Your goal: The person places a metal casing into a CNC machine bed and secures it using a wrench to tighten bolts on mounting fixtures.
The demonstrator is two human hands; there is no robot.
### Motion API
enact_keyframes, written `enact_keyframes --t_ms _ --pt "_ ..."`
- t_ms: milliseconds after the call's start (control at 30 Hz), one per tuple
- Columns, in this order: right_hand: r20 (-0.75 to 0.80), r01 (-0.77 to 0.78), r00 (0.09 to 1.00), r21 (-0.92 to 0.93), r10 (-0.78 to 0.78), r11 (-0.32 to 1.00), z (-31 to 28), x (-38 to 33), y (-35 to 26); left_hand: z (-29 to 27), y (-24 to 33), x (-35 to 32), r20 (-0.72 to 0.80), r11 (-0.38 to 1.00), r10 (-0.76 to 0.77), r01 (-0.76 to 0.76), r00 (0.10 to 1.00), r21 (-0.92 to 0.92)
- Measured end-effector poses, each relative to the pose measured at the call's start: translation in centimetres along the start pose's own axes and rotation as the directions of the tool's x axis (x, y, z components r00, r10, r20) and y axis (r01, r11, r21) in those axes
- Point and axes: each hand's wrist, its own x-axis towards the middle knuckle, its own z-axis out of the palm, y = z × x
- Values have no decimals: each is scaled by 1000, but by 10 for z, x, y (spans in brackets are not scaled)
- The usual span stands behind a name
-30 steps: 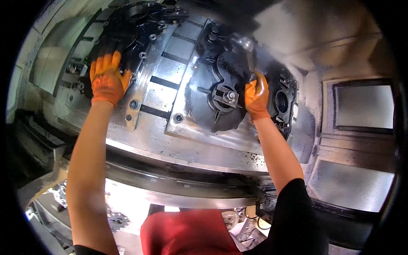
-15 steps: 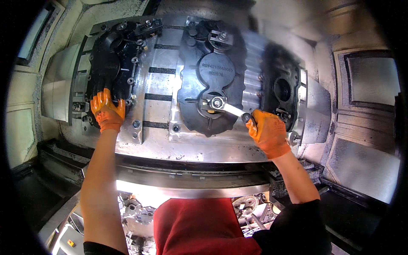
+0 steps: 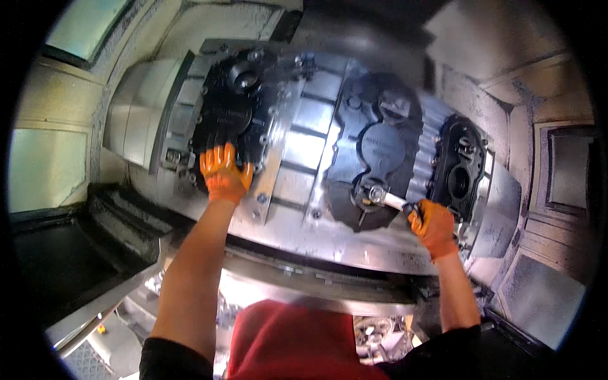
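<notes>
My left hand [image 3: 225, 176], in an orange glove, lies with fingers spread on the lower part of a dark metal cover casting [image 3: 221, 117] at the left. My right hand [image 3: 437, 227], gloved the same way, is closed round the black handle of a silver wrench [image 3: 394, 201]. The wrench's head sits over a nut at the lower end of the middle cover casting [image 3: 383, 145], which has a round raised disc. The handle points right and slightly toward me. A third dark casting [image 3: 458, 180] with a round opening stands beyond my right hand.
The castings are mounted on a slotted metal fixture plate [image 3: 297, 171]. In front runs a metal ledge [image 3: 316, 285]. Pale machine walls with panels [image 3: 47, 168] enclose both sides. Loose metal parts [image 3: 380, 335] show below the ledge, beside my red garment.
The view has turned, so the fixture appears farther right and tilted. My left hand still rests on the left casting, and my right hand still holds the wrench on the same nut.
</notes>
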Motion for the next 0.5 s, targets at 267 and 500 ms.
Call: enact_keyframes --t_ms 267,500 --pt "-182 -255 947 66 263 965 -63 95 10 -2 -7 -13 -21 998 16 -15 1000 67" --pt "-167 -131 977 15 131 991 -57 138 22 30 -20 -17 -125 981 151 -133 981 142"
